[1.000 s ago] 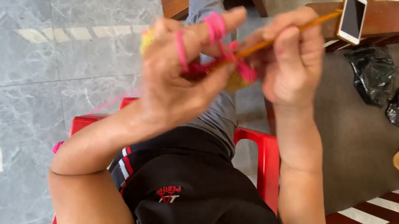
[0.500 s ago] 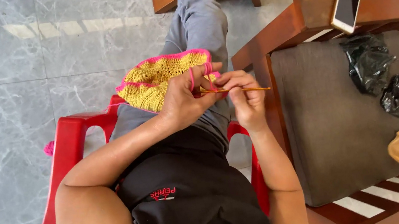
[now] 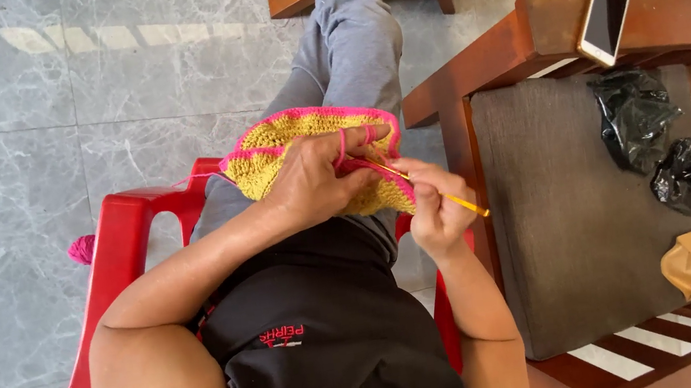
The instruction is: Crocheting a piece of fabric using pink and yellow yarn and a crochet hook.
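**Crochet piece pinned under the left hand, hook in the right**

Here, at the centre of the frame, the crochet piece (image 3: 286,153) lies across the person's lap, a rounded, ribbed yellow fabric edged with a pink border. The left hand (image 3: 317,184) sits on top of it, fingers curled and closed on the fabric, so that the piece shows above the hand and along its left side, with a little yellow peeking out below. Pink yarn (image 3: 341,145) loops over two of the left fingers and runs down toward the hook.

Just right of centre, the right hand (image 3: 433,209) is closed around the hook (image 3: 450,198), a thin yellow stick that slants down to the right, its tail end poking out past the hand. The hook's tip meets the fabric's lower right edge, between the two hands, which are nearly touching.

The piece looks soft and knobbly, its stitches in tight rows. Smooth red plastic makes the chair (image 3: 115,253) at lower left. At the left edge of the chair a pink yarn ball (image 3: 83,250) rests on the grey marble floor (image 3: 9,106). On the right stands a wooden bench (image 3: 522,43) with a coarse brown cushion (image 3: 565,217); a phone (image 3: 604,16) lies on its arm at upper right, and two crumpled black bags (image 3: 667,140) sit on the cushion's right side.
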